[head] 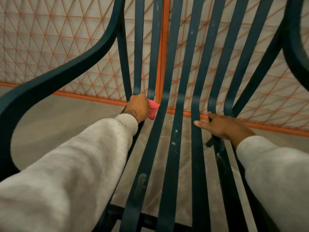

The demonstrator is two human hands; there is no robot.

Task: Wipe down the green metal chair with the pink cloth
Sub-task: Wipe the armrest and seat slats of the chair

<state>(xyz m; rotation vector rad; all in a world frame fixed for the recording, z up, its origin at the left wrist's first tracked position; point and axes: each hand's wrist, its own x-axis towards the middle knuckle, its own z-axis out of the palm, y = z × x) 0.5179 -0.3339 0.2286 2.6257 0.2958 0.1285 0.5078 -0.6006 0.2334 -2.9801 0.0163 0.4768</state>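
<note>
The green metal chair [177, 101] fills the view, its long flat slats running from the seat up into the back. My left hand [138, 108] grips the pink cloth [153, 109] and holds it against the left slats where seat meets back; most of the cloth is hidden under the hand. My right hand [225, 125] rests on the right slats at the same bend, fingers straight, thumb pointing left. Pale smudges mark several slats.
The chair's curved left armrest [55, 76] sweeps across the left side; the right armrest [294, 41] shows at the top right. Behind the chair stands an orange wire-mesh fence panel [161, 47]. A pale concrete floor [70, 113] lies beneath.
</note>
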